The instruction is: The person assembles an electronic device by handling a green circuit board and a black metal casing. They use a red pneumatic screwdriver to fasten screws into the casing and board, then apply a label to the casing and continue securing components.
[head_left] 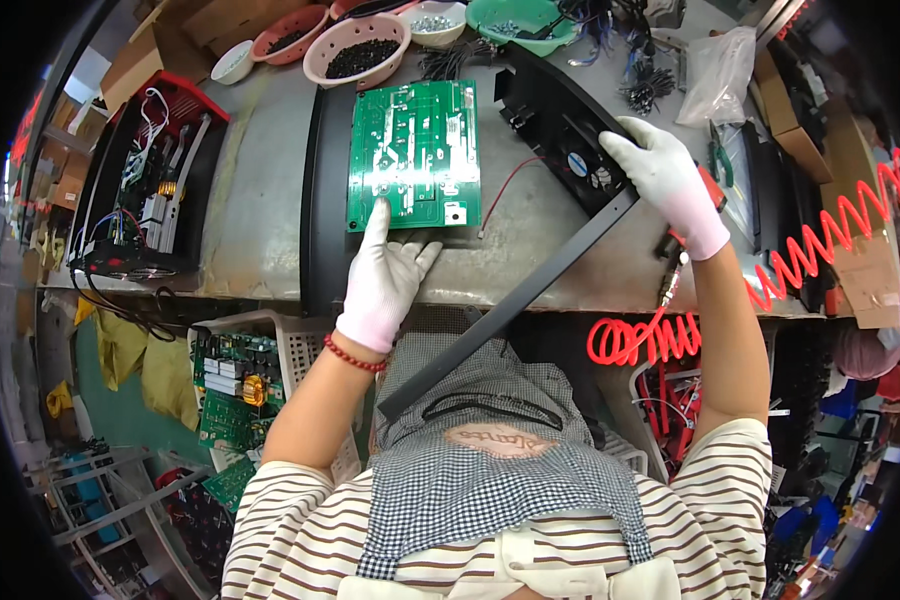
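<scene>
All around the green circuit board [415, 150] spreads the metal workbench [265, 170], and this looks like a two-handed job where steadiness counts most. Just right of the board, up comes the black housing [545, 115], tilted, with the right hand [665, 180] gripping its right edge; a firm hold on that rim would serve well, fingertips clear of the inner parts. From the housing's near end a long black strip [510, 300] slants to the near side of the board, well past the bench edge, so any turn is best made slowly. On the board's left lies a flat black panel [327, 200], which could get scuffed if the board were dragged over it. Now the board itself: it sits between the two hands, just beyond the left and well to the left of the right. And the left hand [385, 285] pinches its near edge, thumb on the patterned face, other fingers partly spread below; how much they support underneath, one cannot tell. Level, edge-held and unflexed would be good handling! Smaller yet, right of the board, sits the fan [590, 170], and between them trails a thin red wire [505, 190], slack worth watching lest it snag.
</scene>
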`<action>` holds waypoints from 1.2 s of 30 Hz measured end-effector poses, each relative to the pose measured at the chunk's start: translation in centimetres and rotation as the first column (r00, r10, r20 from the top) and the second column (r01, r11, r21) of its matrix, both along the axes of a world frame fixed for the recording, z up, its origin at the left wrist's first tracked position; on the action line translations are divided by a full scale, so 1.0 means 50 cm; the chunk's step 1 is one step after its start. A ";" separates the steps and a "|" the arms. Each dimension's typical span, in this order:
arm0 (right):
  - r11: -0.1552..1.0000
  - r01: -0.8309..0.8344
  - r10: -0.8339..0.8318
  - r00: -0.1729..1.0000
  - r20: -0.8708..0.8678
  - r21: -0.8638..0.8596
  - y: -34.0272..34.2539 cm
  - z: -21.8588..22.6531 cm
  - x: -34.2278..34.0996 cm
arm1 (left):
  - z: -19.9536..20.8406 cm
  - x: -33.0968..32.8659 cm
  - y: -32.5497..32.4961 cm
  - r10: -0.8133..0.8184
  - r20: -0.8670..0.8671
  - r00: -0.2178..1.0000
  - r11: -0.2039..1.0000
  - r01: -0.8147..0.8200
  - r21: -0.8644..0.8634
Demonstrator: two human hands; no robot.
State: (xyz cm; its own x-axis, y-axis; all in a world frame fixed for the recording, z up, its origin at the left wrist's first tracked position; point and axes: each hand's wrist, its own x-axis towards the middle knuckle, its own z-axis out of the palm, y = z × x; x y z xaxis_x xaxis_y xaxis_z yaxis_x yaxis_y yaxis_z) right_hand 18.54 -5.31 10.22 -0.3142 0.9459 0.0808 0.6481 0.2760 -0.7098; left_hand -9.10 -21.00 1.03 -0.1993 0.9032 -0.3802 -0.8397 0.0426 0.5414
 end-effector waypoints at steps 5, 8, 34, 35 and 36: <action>0.968 0.089 -0.109 0.991 0.074 0.236 -0.002 0.003 0.021 | -0.009 -0.014 0.064 0.105 -0.008 0.994 0.994 -0.104 0.018; 0.965 0.134 -0.170 0.974 0.148 0.225 0.013 0.018 0.036 | -0.014 -0.050 0.063 0.032 -0.047 0.998 0.999 -0.031 0.025; 0.819 0.485 -0.548 0.820 0.164 0.307 -0.084 -0.242 0.194 | 0.171 -0.303 0.405 -0.010 -0.955 -0.295 0.972 0.221 -0.078; 0.820 0.501 -0.555 0.813 0.176 0.276 -0.081 -0.245 0.194 | 0.120 -0.389 0.491 -0.027 -0.794 -0.607 0.977 0.153 -0.151; 0.798 0.503 -0.570 0.809 0.146 0.331 -0.087 -0.254 0.207 | 0.121 -0.370 0.558 -0.222 -0.631 -0.743 0.943 0.000 -0.332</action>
State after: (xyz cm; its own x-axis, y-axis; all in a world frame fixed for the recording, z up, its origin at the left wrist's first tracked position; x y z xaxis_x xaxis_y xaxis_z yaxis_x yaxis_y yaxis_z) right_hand 28.88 -9.64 -2.49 0.1968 0.9186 0.3427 0.8797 -0.0111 -0.4754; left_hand -27.62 6.90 7.07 -0.1061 0.9900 0.0926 0.9863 0.0930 0.1362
